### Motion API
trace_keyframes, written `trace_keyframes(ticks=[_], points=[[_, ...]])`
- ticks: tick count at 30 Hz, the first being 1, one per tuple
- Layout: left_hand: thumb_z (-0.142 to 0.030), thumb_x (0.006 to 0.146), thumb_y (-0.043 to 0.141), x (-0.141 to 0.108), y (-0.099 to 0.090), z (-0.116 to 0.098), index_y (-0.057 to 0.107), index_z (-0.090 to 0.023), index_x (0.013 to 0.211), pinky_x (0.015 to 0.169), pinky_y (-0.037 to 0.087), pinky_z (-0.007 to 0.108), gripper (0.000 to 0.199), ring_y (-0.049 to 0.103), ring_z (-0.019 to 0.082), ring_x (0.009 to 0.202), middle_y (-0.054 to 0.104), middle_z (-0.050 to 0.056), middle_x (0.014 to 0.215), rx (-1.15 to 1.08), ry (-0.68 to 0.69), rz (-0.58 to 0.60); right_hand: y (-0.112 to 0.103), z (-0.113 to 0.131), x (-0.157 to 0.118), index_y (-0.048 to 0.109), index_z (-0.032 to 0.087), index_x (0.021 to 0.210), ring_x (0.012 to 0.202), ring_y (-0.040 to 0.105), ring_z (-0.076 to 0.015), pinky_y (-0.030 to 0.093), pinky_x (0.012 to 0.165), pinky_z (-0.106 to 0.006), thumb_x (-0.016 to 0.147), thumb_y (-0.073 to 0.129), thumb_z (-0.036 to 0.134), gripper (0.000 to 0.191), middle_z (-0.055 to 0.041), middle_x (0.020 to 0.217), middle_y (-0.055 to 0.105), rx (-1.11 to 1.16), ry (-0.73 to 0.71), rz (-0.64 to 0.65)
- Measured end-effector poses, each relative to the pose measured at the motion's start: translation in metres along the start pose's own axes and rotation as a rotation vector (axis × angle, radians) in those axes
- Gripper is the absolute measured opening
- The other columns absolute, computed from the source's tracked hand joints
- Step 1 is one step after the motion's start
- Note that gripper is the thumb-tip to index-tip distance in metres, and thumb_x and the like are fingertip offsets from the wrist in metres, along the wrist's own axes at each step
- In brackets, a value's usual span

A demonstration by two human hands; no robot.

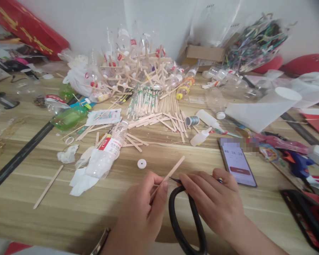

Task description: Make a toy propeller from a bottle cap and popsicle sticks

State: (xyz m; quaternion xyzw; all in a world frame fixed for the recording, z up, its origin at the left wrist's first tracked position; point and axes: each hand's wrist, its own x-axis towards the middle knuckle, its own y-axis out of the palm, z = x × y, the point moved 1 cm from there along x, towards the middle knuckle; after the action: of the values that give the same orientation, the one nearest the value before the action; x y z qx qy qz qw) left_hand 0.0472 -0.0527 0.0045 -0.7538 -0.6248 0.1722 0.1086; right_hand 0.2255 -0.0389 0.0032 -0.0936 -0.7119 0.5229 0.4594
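My left hand pinches a flat wooden stick between thumb and fingers, its far end pointing up and to the right. Closed around black-handled scissors, my right hand holds them near the blades. The dark scissor tip is at the stick's side, just beyond my left thumb; whether it touches is hard to tell. One large loop handle hangs down toward the front edge. A small white disc with a centre hole lies beyond my left hand. Another wooden stick rests at the left.
A clear bottle lies on white tissue at centre left. Behind are piled sticks, green bottles and glue bottles. A phone lies beyond my right hand. A red-black tool and a blue glue gun are right.
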Motion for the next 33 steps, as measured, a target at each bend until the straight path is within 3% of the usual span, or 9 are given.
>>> trace_keyframes(ticks=[8,12,16,19,22,26,28,30,33], points=[[-0.031,0.099,0.038,0.0,-0.001,0.002,0.055,-0.024,0.088,0.046,0.042,0.022,0.022,0.065,0.015,0.053,0.07,-0.003,0.065,0.291,0.222,-0.059,-0.001,0.001,-0.001,0.057,0.014,0.104,0.064,0.064,-0.0157,0.03,0.073,-0.035,0.102,0.024,0.012,0.034,-0.0046,0.076,0.073,-0.006,0.004,0.02],[-0.022,0.1,0.031,-0.003,0.002,0.001,0.054,-0.019,0.102,0.047,0.048,0.026,0.023,0.069,0.018,0.054,0.073,0.003,0.067,0.598,0.516,-0.213,0.002,0.001,0.001,0.058,0.014,0.105,0.065,0.064,-0.0154,0.031,0.073,-0.035,0.102,0.027,0.013,0.032,-0.0036,0.075,0.072,0.061,0.04,0.021],[-0.01,0.1,0.026,-0.001,0.008,0.005,0.051,-0.007,0.109,0.045,0.05,0.03,0.027,0.069,0.02,0.052,0.073,0.007,0.068,0.798,0.769,-0.328,0.005,0.004,0.004,0.061,0.019,0.087,0.058,0.061,-0.0112,0.035,0.065,-0.03,0.097,0.043,0.013,0.022,0.002,0.068,0.069,0.415,0.221,0.014],[-0.008,0.1,0.028,0.003,0.01,0.01,0.051,-0.001,0.109,0.043,0.049,0.03,0.025,0.069,0.02,0.053,0.073,0.009,0.068,0.873,0.873,-0.354,0.007,0.008,0.006,0.057,0.02,0.061,0.052,0.059,-0.0102,0.038,0.051,-0.023,0.098,0.045,0.023,0.039,0.0032,0.057,0.062,0.774,0.456,0.181],[-0.009,0.101,0.028,0.006,0.01,0.012,0.051,-0.001,0.11,0.044,0.05,0.029,0.026,0.07,0.02,0.055,0.074,0.01,0.07,0.878,0.886,-0.354,0.007,0.009,0.006,0.055,0.02,0.054,0.046,0.056,-0.0097,0.039,0.046,-0.022,0.1,0.041,0.027,0.048,0.0034,0.052,0.06,0.879,0.532,0.281],[-0.007,0.099,0.026,0.006,0.009,0.01,0.051,-0.003,0.111,0.045,0.051,0.029,0.027,0.069,0.019,0.053,0.073,0.008,0.068,0.845,0.821,-0.336,0.008,0.005,0.003,0.064,0.016,0.084,0.058,0.064,-0.0134,0.038,0.064,-0.031,0.099,0.04,0.017,0.028,-0.001,0.067,0.07,0.364,0.237,0.004],[-0.007,0.099,0.027,0.005,0.008,0.009,0.052,-0.006,0.109,0.045,0.051,0.029,0.026,0.067,0.018,0.05,0.072,0.006,0.065,0.831,0.781,-0.33,0.011,0.004,0.001,0.063,0.015,0.098,0.062,0.066,-0.0145,0.035,0.069,-0.034,0.098,0.038,0.011,0.025,-0.0027,0.072,0.072,0.228,0.127,-0.032],[-0.01,0.1,0.032,0.004,0.006,0.008,0.053,-0.008,0.105,0.045,0.05,0.029,0.022,0.066,0.018,0.049,0.07,0.004,0.063,0.803,0.776,-0.342,0.014,0.003,0.002,0.063,0.017,0.091,0.062,0.065,-0.014,0.037,0.067,-0.032,0.097,0.04,0.012,0.025,-0.0018,0.071,0.071,0.331,0.15,-0.001],[-0.015,0.1,0.04,0.004,0.003,0.007,0.055,-0.01,0.103,0.051,0.051,0.028,0.016,0.067,0.018,0.057,0.071,0.005,0.07,0.728,0.796,-0.327,0.017,0.003,0.004,0.058,0.021,0.065,0.055,0.059,-0.0126,0.039,0.055,-0.026,0.098,0.042,0.025,0.037,0.001,0.059,0.064,0.717,0.391,0.177]])
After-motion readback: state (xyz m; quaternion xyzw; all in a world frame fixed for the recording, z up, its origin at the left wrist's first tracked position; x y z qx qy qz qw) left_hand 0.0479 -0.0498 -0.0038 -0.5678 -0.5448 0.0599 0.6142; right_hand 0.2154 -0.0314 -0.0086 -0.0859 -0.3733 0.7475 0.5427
